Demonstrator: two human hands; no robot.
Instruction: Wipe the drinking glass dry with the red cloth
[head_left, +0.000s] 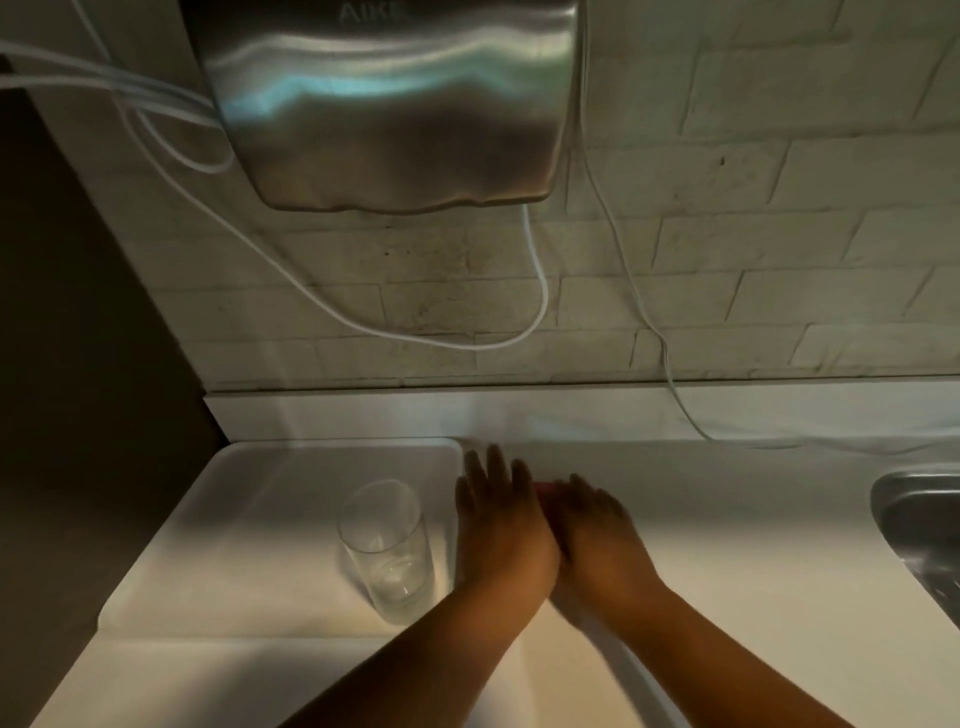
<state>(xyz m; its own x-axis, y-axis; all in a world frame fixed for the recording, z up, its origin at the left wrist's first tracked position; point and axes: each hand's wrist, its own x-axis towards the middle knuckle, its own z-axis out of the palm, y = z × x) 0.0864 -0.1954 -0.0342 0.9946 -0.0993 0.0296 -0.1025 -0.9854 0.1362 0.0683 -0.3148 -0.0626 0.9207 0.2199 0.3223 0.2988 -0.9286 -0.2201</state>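
A clear drinking glass (387, 551) stands upright on a white tray (249, 499), near the tray's right edge. Just right of it my left hand (501, 519) lies flat, palm down, fingers spread. My right hand (597, 530) lies beside it, also palm down. Both hands rest on the red cloth (546, 488), of which only a small red patch shows between them. The rest of the cloth is hidden under the hands. Neither hand touches the glass.
A steel hand dryer (389, 104) hangs on the white brick wall above, with white cables (540, 291) looping down. A steel sink (919, 525) is at the right edge of the white counter (753, 519). A dark wall closes the left side.
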